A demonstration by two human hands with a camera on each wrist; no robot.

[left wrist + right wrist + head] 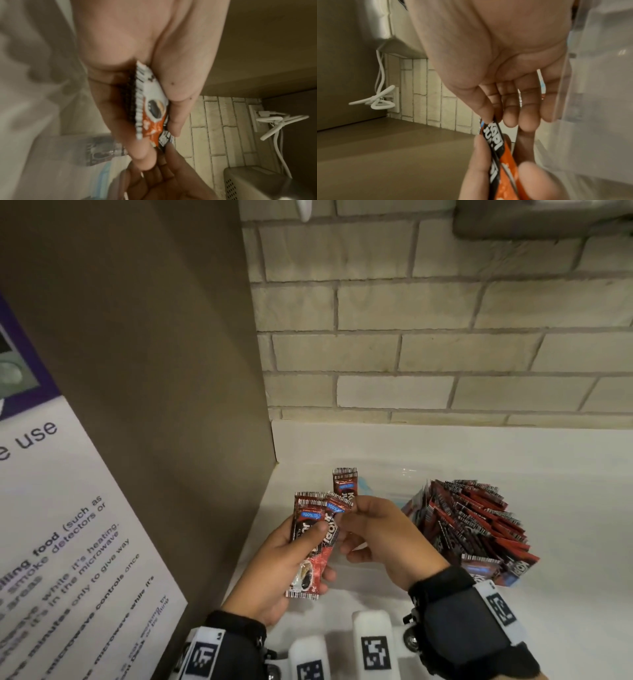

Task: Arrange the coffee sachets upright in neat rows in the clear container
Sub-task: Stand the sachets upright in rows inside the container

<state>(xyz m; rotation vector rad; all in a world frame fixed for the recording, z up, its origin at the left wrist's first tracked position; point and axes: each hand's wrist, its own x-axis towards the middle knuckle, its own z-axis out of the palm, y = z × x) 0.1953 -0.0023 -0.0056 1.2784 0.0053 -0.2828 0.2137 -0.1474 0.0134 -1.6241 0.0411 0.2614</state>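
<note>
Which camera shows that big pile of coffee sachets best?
The head view: the pile of coffee sachets sits whole on the white counter, right of both hands. The left wrist view catches only a blur of sachets behind clear plastic; the right wrist view shows none of the pile.

white counter [565, 611] | sachet pile [479, 525] (heaped) | clear container [387, 491]

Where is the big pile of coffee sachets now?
In the head view, the pile of coffee sachets lies on the white counter to the right of the right hand, below the brick wall.
</note>
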